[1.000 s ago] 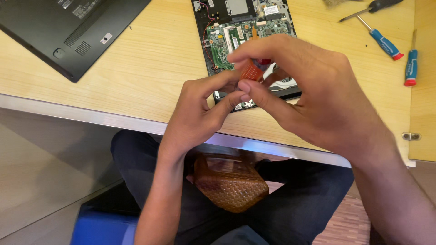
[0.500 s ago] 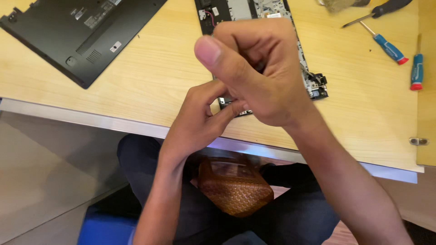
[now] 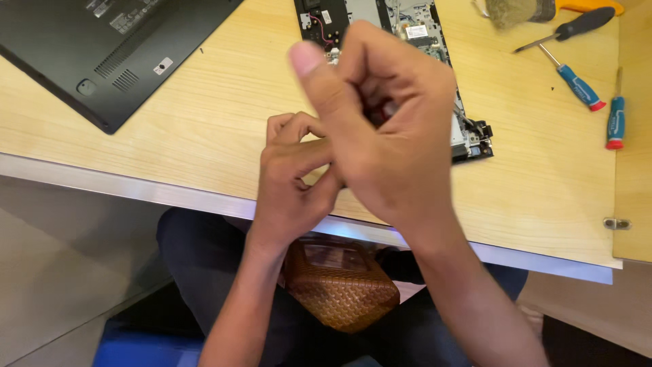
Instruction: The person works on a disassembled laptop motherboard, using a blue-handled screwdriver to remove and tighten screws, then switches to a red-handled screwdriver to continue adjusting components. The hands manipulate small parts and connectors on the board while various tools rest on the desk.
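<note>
My right hand point(image 3: 380, 129) is raised close to the camera with its fingers curled tight. A small reddish part point(image 3: 384, 113) barely shows inside the fist. Just below and to the left, my left hand point(image 3: 292, 177) is also curled, and its thumb and fingertips press against the right hand. What the left fingers grip is hidden. Both hands hover over the front of a wooden table point(image 3: 217, 115). An opened laptop base with a bare circuit board point(image 3: 421, 27) lies behind them, partly covered by the right hand.
A black laptop bottom cover point(image 3: 102, 54) lies at the far left. Two blue-handled screwdrivers point(image 3: 577, 85) point(image 3: 615, 119) and a black-handled one point(image 3: 577, 24) lie at the right. A brown woven pouch point(image 3: 339, 285) rests on my lap below the table's metal edge point(image 3: 136, 178).
My right hand has risen towards the camera and turned, closing into a fist around the reddish part that both hands pinched before. The left hand stays low against it.
</note>
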